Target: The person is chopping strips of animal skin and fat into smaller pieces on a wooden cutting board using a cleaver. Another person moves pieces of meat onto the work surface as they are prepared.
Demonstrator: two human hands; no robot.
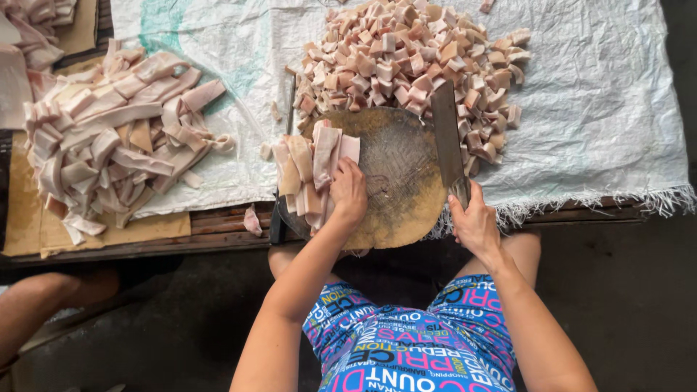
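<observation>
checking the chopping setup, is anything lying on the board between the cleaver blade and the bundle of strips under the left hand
Nothing visible does. The left hand presses the bundle of strips on the board's left side; the right hand holds the cleaver along the right edge. The round wooden board between them shows bare.

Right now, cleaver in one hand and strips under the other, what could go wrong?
1. The left hand pins the meat strips on the round chopping board, near where the cleaver would land; fingers could get nicked.
2. The board overhangs the table edge above the knees; it may tip.
3. The right hand may slip on a greasy handle.
</observation>
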